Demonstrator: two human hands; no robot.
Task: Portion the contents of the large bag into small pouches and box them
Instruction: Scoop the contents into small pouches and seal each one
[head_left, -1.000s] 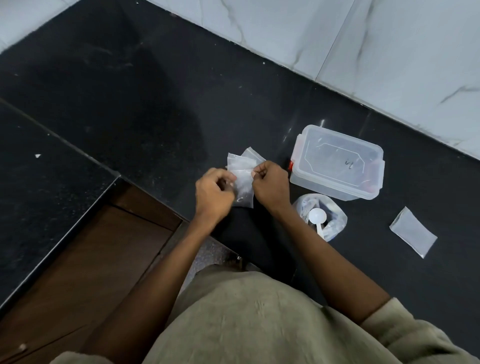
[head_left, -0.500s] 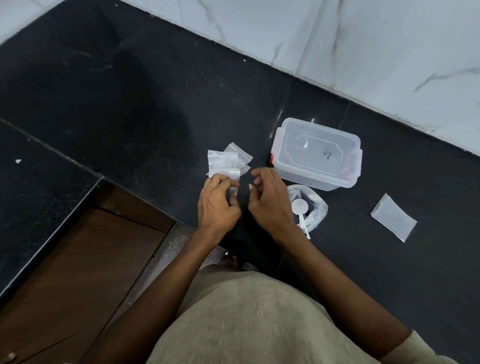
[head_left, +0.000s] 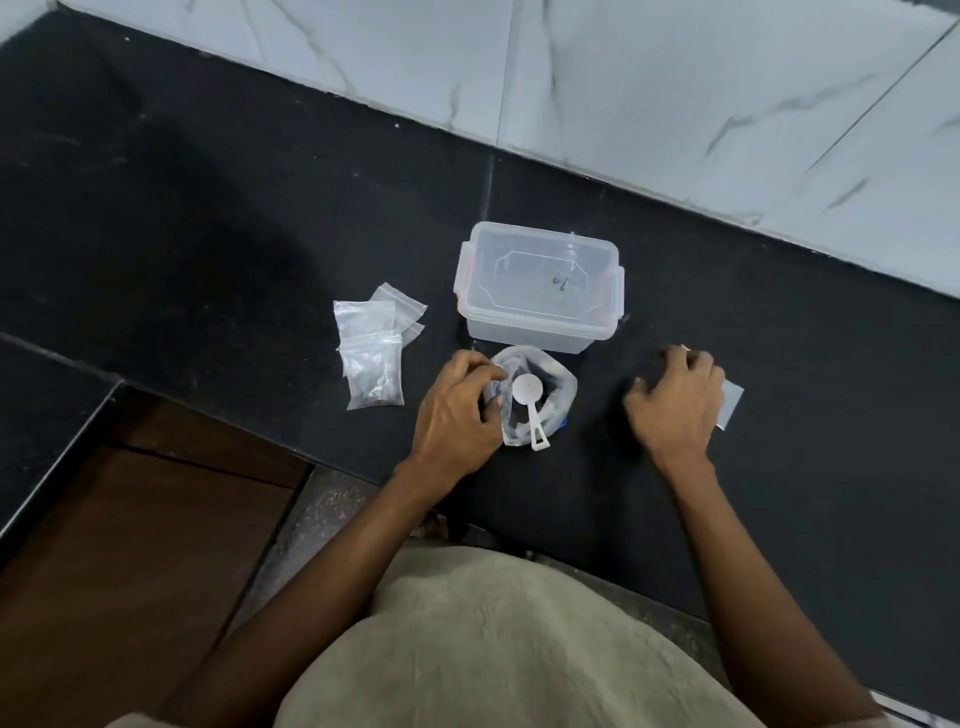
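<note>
The large clear bag (head_left: 558, 387) stands open on the black counter, with a white plastic scoop (head_left: 529, 399) lying across its mouth. My left hand (head_left: 457, 415) grips the bag's left rim. My right hand (head_left: 678, 402) lies fingers-down over an empty small pouch (head_left: 730, 405); whether it pinches the pouch cannot be told. A filled small pouch (head_left: 375, 376) lies to the left, overlapping a few other small pouches (head_left: 382, 314). Behind the bag stands the clear lidded plastic box (head_left: 540, 286).
The black stone counter (head_left: 208, 208) meets a white marble wall (head_left: 675, 93) at the back. A brown wooden cabinet front (head_left: 135, 545) shows below the counter's front-left edge. My beige clothing (head_left: 498, 649) fills the bottom.
Both hands let go of the filled pouch, which now lies on the pile at left. My left hand moved to the large bag; my right hand moved right onto the empty pouch.
</note>
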